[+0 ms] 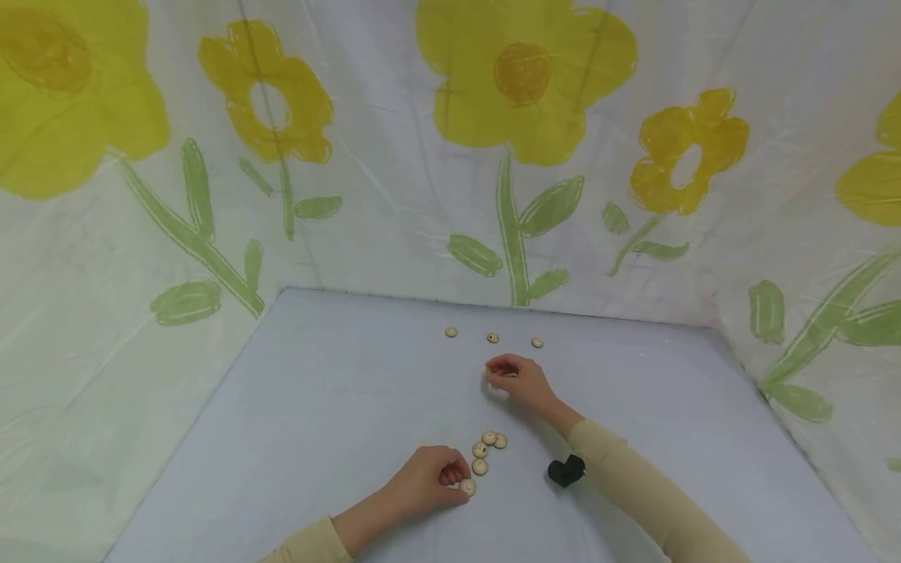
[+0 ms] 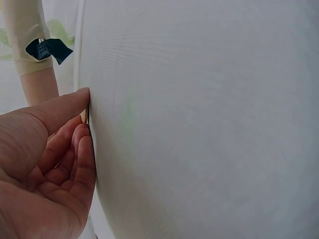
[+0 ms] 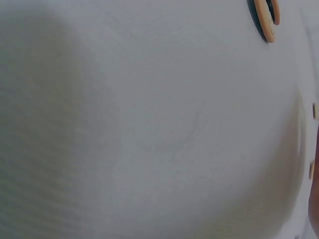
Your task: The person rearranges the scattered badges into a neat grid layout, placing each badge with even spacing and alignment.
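Near the table's front, my left hand (image 1: 429, 478) pinches a round wooden disc (image 1: 468, 487) with a small drawn face, between thumb and fingers. The left wrist view shows that disc (image 2: 84, 116) edge-on, close to the tabletop. Just beyond it several similar discs (image 1: 480, 467) lie close together, some touching or overlapping. Farther back, my right hand (image 1: 519, 381) holds a small pale disc (image 1: 488, 369) at its fingertips, mostly hidden. Behind that hand three discs stand apart in a row: left (image 1: 450, 332), middle (image 1: 493, 338) and right (image 1: 537, 342).
A pale, smooth table (image 1: 338, 407) lies under both hands. White curtains with painted yellow flowers (image 1: 522, 74) hang along its back and sides. A dark device (image 1: 566, 471) is worn at the right sleeve. In the right wrist view, wooden discs (image 3: 264, 20) show at the top edge.
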A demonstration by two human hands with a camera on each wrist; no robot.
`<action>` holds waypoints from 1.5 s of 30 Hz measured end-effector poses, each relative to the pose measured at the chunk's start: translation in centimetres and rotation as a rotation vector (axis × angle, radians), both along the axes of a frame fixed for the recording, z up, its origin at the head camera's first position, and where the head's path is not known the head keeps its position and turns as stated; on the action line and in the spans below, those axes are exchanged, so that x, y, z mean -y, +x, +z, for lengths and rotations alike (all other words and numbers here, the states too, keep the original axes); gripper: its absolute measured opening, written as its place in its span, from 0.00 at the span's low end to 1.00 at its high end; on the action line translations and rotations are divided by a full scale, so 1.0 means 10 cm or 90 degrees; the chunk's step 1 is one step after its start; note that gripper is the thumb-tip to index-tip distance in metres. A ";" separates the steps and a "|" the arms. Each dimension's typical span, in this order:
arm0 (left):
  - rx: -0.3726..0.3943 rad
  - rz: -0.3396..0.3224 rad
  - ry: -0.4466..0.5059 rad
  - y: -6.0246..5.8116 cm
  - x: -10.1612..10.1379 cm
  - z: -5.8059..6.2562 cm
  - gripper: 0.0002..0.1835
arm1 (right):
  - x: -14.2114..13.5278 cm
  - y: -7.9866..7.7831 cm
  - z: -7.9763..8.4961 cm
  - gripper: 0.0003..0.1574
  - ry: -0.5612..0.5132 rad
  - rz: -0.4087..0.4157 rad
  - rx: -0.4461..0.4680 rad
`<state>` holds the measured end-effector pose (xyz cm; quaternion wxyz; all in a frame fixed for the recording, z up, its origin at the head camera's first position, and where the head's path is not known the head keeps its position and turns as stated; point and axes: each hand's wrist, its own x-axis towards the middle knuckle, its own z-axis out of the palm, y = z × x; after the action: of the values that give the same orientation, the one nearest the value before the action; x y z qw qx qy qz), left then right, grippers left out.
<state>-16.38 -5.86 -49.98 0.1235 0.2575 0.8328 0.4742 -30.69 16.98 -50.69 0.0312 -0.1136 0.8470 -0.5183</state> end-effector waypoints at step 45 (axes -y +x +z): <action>0.003 -0.002 0.008 -0.01 0.00 -0.03 0.10 | 0.51 -0.33 0.06 0.11 0.064 0.026 -0.024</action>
<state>-16.49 -5.82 -50.28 0.1247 0.2588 0.8292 0.4795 -33.95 11.85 -50.09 0.0311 -0.1392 0.8698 -0.4724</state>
